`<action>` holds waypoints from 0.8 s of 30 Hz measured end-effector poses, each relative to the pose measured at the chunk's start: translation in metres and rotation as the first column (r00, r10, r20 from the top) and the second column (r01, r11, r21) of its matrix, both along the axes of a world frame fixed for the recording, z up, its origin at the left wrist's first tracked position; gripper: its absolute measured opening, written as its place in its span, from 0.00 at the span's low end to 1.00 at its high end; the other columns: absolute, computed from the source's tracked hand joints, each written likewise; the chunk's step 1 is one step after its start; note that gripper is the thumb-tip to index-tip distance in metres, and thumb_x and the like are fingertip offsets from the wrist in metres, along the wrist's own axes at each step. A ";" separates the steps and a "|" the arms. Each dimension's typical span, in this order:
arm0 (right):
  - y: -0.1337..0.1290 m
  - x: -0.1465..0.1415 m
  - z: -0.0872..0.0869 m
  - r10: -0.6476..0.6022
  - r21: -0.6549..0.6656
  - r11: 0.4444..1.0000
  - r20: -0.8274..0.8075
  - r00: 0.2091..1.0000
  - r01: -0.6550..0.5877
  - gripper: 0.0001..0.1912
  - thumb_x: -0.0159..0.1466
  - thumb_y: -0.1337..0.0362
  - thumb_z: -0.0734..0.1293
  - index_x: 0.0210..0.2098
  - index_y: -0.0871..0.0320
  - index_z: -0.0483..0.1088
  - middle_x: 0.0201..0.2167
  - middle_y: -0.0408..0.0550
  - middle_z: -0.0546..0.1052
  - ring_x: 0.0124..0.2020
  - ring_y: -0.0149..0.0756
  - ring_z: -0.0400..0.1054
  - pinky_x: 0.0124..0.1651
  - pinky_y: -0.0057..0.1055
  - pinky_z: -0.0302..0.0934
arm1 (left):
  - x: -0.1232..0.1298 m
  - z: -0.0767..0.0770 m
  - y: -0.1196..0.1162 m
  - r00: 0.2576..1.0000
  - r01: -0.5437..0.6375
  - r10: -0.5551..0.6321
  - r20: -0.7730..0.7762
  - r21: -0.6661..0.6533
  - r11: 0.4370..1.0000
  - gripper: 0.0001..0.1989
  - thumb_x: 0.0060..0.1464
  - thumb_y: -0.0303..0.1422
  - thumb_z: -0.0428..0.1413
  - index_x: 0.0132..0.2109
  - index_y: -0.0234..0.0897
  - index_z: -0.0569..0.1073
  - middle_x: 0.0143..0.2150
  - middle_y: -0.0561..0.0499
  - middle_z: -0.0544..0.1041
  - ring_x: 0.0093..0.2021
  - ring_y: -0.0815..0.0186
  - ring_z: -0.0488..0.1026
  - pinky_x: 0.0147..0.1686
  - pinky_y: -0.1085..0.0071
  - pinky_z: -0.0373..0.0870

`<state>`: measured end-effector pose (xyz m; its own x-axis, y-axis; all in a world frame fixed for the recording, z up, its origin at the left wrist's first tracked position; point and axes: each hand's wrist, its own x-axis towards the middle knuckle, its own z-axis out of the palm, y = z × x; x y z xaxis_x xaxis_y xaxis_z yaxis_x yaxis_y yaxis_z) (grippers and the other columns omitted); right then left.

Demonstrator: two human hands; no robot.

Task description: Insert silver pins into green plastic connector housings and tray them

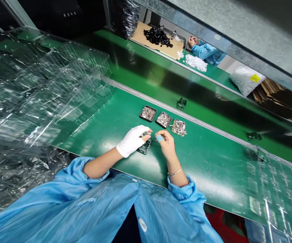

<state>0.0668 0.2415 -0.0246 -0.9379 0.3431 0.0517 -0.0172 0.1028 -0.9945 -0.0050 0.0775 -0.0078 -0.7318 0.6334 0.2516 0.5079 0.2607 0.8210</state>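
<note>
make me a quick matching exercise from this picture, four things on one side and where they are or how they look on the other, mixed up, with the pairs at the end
Things:
1. left hand
2. right hand
3. heap of black parts
4. whitish bag

Places and states:
A. lying on a brown board
B. pinching a small part
C. marked with a yellow label
D. in a white glove that leaves some fingertips bare

Right pairs: 1-D, 2-B, 3-A, 4-C
</note>
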 end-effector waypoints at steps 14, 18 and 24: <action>0.051 -0.057 -0.010 -0.138 0.121 0.985 0.129 0.982 0.123 0.14 0.57 0.52 0.61 0.31 0.57 0.66 0.25 0.41 0.70 0.24 0.28 0.65 0.28 0.28 0.67 | -0.067 0.005 0.093 0.949 0.003 -0.118 -0.293 -0.363 0.932 0.10 0.57 0.32 0.50 0.32 0.35 0.73 0.32 0.45 0.73 0.38 0.58 0.71 0.38 0.66 0.63; 0.060 -0.073 -0.017 -0.247 0.231 0.950 0.138 0.959 0.211 0.11 0.58 0.57 0.60 0.30 0.58 0.66 0.18 0.38 0.66 0.20 0.30 0.63 0.25 0.28 0.64 | -0.080 -0.013 0.105 0.965 -0.018 -0.072 -0.253 -0.337 0.941 0.10 0.55 0.33 0.52 0.28 0.35 0.72 0.28 0.45 0.72 0.33 0.58 0.71 0.33 0.67 0.62; 0.054 -0.062 -0.013 -0.309 0.354 0.896 0.065 0.949 0.267 0.13 0.59 0.63 0.60 0.38 0.60 0.72 0.33 0.50 0.76 0.32 0.36 0.69 0.41 0.35 0.66 | -0.079 -0.019 0.087 0.993 -0.001 -0.024 -0.117 -0.213 0.977 0.12 0.57 0.34 0.47 0.30 0.36 0.71 0.27 0.50 0.72 0.30 0.64 0.69 0.31 0.70 0.64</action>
